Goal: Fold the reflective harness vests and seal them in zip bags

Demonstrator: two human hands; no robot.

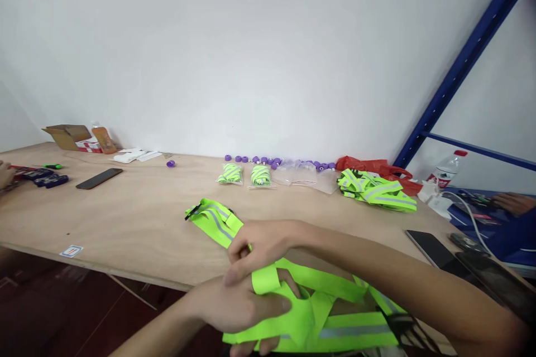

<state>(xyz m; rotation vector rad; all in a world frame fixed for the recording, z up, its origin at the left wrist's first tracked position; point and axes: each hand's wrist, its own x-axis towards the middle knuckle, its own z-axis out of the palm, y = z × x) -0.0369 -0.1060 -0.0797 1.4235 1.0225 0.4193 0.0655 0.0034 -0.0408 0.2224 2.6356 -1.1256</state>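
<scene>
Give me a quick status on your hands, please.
Left hand and right hand both grip the reflective vest, at table edge. Phone lies apart, to the right.

Right hand [260,246] seemingly atop left hand [245,307]

Legible text: none.
Sticker [71,251] on table [138,217], red-and-white label on bottle [447,169], and printed carton [89,145] by the wall: markings all too small and blurred to read.

Neon-yellow vest [318,318] with grey reflective stripes; purple wheels [272,162]; red bag [377,167].
</scene>
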